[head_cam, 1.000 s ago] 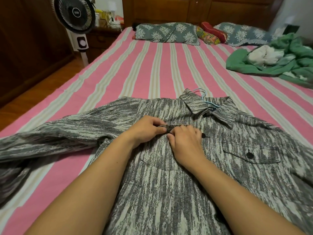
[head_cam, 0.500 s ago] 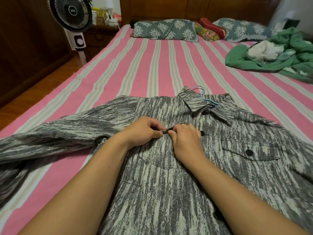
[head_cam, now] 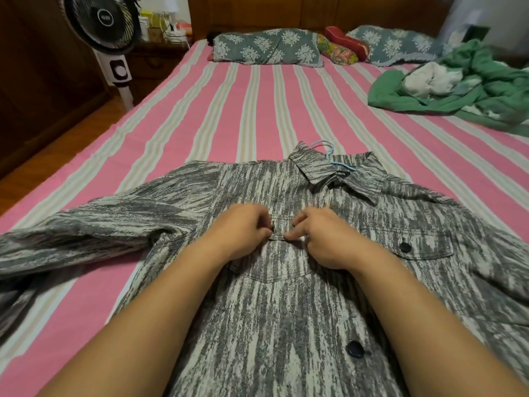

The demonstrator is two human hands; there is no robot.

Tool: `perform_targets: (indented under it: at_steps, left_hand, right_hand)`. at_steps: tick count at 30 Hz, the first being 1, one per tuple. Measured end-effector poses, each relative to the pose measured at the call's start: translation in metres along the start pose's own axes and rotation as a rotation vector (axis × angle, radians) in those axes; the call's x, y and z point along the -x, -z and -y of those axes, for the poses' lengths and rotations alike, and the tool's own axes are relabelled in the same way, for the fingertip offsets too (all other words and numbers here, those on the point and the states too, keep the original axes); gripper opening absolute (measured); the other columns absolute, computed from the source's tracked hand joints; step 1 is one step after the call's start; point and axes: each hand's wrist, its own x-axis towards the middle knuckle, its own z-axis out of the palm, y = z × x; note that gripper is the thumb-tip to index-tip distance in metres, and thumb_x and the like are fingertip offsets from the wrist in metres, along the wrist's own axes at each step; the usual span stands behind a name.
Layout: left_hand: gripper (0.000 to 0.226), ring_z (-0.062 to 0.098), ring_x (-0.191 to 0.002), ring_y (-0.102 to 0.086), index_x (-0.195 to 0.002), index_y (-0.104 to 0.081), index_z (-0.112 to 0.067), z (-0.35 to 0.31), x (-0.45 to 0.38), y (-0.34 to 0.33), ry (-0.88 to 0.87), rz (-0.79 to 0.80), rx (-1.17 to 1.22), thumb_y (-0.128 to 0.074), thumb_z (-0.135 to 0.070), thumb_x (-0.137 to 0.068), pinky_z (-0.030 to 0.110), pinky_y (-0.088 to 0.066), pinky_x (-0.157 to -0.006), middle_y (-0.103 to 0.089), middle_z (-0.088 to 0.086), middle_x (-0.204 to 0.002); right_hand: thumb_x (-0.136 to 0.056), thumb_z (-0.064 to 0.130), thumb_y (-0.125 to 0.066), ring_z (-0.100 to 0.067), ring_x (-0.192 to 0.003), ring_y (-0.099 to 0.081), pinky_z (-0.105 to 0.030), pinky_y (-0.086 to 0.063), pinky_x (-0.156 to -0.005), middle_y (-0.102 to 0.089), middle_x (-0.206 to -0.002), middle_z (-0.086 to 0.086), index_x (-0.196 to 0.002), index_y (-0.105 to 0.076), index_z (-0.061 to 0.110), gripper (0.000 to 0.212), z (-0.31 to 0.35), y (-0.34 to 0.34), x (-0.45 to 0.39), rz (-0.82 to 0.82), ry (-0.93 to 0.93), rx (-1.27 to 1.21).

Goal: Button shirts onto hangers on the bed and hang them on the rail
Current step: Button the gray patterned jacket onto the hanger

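Shirt [head_cam: 286, 310] spread flat on the bed [head_cam: 257, 110], hanger [head_cam: 325, 147] poking past the collar. Left hand [head_cam: 240, 230] and right hand [head_cam: 323, 239] both pinching the placket just below that collar. Best to keep the edges lined up and ease the button through without tugging.

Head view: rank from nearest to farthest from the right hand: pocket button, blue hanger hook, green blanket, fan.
From the right hand:
1. pocket button, just to its right on the shirt's chest pocket.
2. blue hanger hook, beyond it at the collar.
3. green blanket, far right on the bed.
4. fan, far left beside the bed.
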Motion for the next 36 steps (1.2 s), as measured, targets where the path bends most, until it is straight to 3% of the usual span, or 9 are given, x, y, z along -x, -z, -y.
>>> perform_targets:
  at_steps: [4, 9, 12, 15, 20, 26, 29, 33, 36]
  left_hand:
    - [0.034, 0.013, -0.093, -0.062, -0.124, -0.065, -0.028, -0.005, -0.001, -0.002, 0.005, -0.01, 0.0, -0.072, -0.036, -0.092, 0.033, -0.056, -0.088, -0.068, -0.007, -0.114]
    - [0.02, 0.009, -0.086, -0.059, -0.099, -0.062, -0.022, -0.007, -0.008, -0.011, 0.055, -0.099, -0.002, -0.076, -0.032, -0.089, 0.031, -0.052, -0.08, -0.062, -0.007, -0.097]
    - [0.016, 0.009, -0.084, -0.061, -0.099, -0.066, -0.02, -0.005, -0.009, -0.015, 0.041, -0.086, 0.003, -0.074, -0.032, -0.091, 0.031, -0.054, -0.08, -0.063, -0.007, -0.094]
    - [0.017, 0.013, -0.099, -0.057, -0.108, -0.071, -0.023, -0.002, -0.012, -0.017, -0.044, -0.084, -0.042, -0.071, -0.031, -0.093, 0.035, -0.051, -0.095, -0.06, -0.007, -0.105]
    - [0.019, 0.018, -0.101, -0.056, -0.103, -0.063, -0.018, -0.006, -0.015, -0.022, 0.037, -0.103, -0.029, -0.071, -0.032, -0.093, 0.036, -0.051, -0.095, -0.058, -0.003, -0.104]
    - [0.024, 0.019, -0.102, -0.053, -0.099, -0.062, -0.014, -0.006, -0.013, -0.025, -0.01, -0.128, -0.13, -0.067, -0.037, -0.095, 0.035, -0.049, -0.098, -0.056, 0.003, -0.108]
    - [0.023, 0.019, -0.102, -0.054, -0.098, -0.064, -0.014, -0.006, -0.011, -0.025, -0.048, -0.152, -0.158, -0.066, -0.037, -0.095, 0.036, -0.049, -0.099, -0.057, 0.001, -0.105]
    - [0.025, 0.019, -0.089, -0.055, -0.09, -0.056, -0.014, -0.012, -0.013, -0.027, -0.085, -0.16, -0.208, -0.064, -0.038, -0.091, 0.038, -0.055, -0.089, -0.054, 0.001, -0.094]
    - [0.027, 0.021, -0.092, -0.056, -0.094, -0.057, -0.015, -0.012, -0.015, -0.022, -0.095, -0.13, -0.244, -0.062, -0.041, -0.09, 0.041, -0.054, -0.089, -0.055, 0.002, -0.096]
  right_hand:
    - [-0.093, 0.008, -0.066, -0.017, -0.124, -0.038, -0.05, -0.039, -0.111, -0.054, -0.129, 0.009, -0.109, -0.075, 0.036, 0.033, 0.005, -0.003, -0.004, -0.081, -0.053, -0.049]
    - [-0.092, 0.009, -0.065, -0.021, -0.119, -0.052, -0.045, -0.049, -0.106, -0.065, -0.119, 0.003, -0.107, -0.073, 0.026, 0.025, 0.007, -0.008, -0.011, -0.268, -0.109, -0.049]
    - [-0.091, 0.031, -0.071, -0.02, -0.126, -0.043, -0.047, -0.039, -0.114, -0.056, -0.127, 0.005, -0.122, -0.065, 0.03, 0.031, 0.007, -0.009, -0.01, -0.184, -0.087, -0.019]
    - [-0.086, 0.047, -0.071, -0.019, -0.129, -0.036, -0.048, -0.031, -0.115, -0.051, -0.132, 0.009, -0.13, -0.062, 0.033, 0.048, 0.009, -0.01, -0.01, -0.115, -0.032, 0.037]
    - [-0.086, 0.04, -0.075, -0.019, -0.122, -0.043, -0.046, -0.038, -0.111, -0.058, -0.121, 0.007, -0.117, -0.07, 0.027, 0.034, 0.011, -0.012, -0.02, -0.162, 0.016, 0.026]
    - [-0.091, 0.013, -0.073, -0.012, -0.098, -0.053, -0.036, -0.05, -0.101, -0.064, -0.118, 0.003, -0.11, -0.075, 0.021, 0.02, 0.012, -0.008, -0.02, -0.189, -0.023, -0.022]
    - [-0.091, 0.01, -0.071, -0.013, -0.106, -0.053, -0.032, -0.047, -0.102, -0.06, -0.126, 0.002, -0.119, -0.072, 0.02, 0.03, 0.01, -0.007, -0.019, -0.12, -0.021, -0.031]
    - [-0.093, 0.014, -0.07, -0.019, -0.122, -0.05, -0.043, -0.044, -0.109, -0.059, -0.127, 0.001, -0.128, -0.067, 0.021, 0.036, 0.009, -0.009, -0.017, -0.127, -0.014, -0.035]
    - [-0.095, 0.012, -0.067, -0.016, -0.118, -0.055, -0.035, -0.046, -0.106, -0.063, -0.129, 0.001, -0.129, -0.067, 0.019, 0.035, 0.005, -0.008, -0.015, -0.145, -0.015, -0.116]
